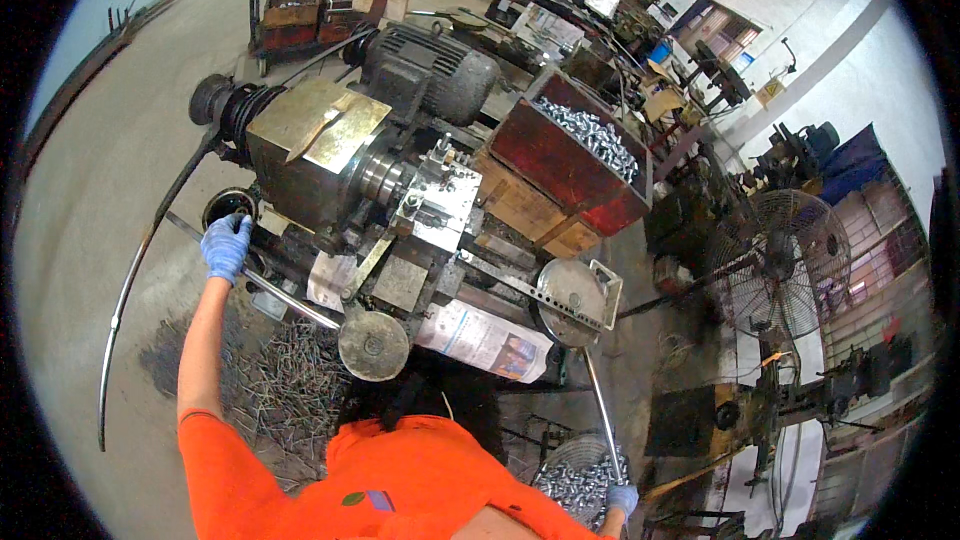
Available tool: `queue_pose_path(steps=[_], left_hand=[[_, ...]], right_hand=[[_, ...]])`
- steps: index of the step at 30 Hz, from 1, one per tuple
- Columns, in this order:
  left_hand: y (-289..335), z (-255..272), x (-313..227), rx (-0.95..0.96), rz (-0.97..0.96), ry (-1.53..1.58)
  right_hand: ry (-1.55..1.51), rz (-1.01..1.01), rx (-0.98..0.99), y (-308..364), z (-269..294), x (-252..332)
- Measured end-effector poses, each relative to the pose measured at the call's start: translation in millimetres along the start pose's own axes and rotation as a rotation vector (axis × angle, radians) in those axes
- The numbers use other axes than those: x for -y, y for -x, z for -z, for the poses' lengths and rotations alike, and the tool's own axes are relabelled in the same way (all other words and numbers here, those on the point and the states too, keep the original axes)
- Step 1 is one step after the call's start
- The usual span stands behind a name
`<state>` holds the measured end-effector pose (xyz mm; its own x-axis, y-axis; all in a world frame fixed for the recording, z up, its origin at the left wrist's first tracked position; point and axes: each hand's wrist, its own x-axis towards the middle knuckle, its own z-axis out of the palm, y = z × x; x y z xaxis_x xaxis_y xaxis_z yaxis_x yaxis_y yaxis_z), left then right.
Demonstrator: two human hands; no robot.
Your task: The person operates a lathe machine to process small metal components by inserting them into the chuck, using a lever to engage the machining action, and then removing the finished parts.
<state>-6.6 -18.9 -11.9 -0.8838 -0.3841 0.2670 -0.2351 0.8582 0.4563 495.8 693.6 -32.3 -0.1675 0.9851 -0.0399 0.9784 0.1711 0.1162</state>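
My left hand, in a blue glove, reaches to a round black cup beside the lathe-like machine. Its fingertips are drawn together at the cup's opening; whatever they hold is hidden. My right hand, gloved in blue too, is closed around the lower end of a long metal lever. That lever runs up to a round metal disc on the machine's right. Next to the right hand is a wire basket filled with small shiny metal parts.
A red box of metal pieces stands behind the machine, beside a motor. Metal shavings are heaped below left. A second rod ends at a round plate. A large fan stands at right.
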Motion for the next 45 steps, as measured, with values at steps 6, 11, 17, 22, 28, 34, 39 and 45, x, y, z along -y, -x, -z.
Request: queue_pose_path(steps=[6, 11, 17, 22, 28, 34, 39, 45], left_hand=[[4.6, 9.4, -12.4, 0.01, 0.004, 0.014], [2.0, 4.6, -3.5, 0.018, 0.023, -0.003], [2.5, 0.6, 2.4, -0.016, 0.005, 0.066], [-3.6, -5.8, 1.1, 0.009, 0.018, 0.057], [-5.9, -14.1, 16.3, -0.001, -0.02, 0.095], [-7.8, -22.1, 22.2, -0.005, -0.037, 0.124], [-8.0, -26.1, 27.0, -0.021, -0.008, 0.167], [-6.2, -22.7, 18.5, -0.036, -0.035, 0.141]], right_hand=[[0.001, 0.011, 0.002, 4.1, 3.7, 3.1], [0.004, 0.062, -0.049, 7.9, 3.1, 6.1], [-0.041, 0.086, -0.117, 5.7, -8.9, 1.9], [-0.036, -0.019, -0.07, 4.0, -14.7, -4.8], [-0.101, -0.029, -0.024, 17.4, 2.6, 7.3], [-0.045, -0.06, 0.016, 8.1, -10.9, -4.9], [-0.083, -0.034, -0.037, 27.2, 9.4, 12.6], [0.006, -0.08, 0.151, 21.2, 17.5, 18.9]])
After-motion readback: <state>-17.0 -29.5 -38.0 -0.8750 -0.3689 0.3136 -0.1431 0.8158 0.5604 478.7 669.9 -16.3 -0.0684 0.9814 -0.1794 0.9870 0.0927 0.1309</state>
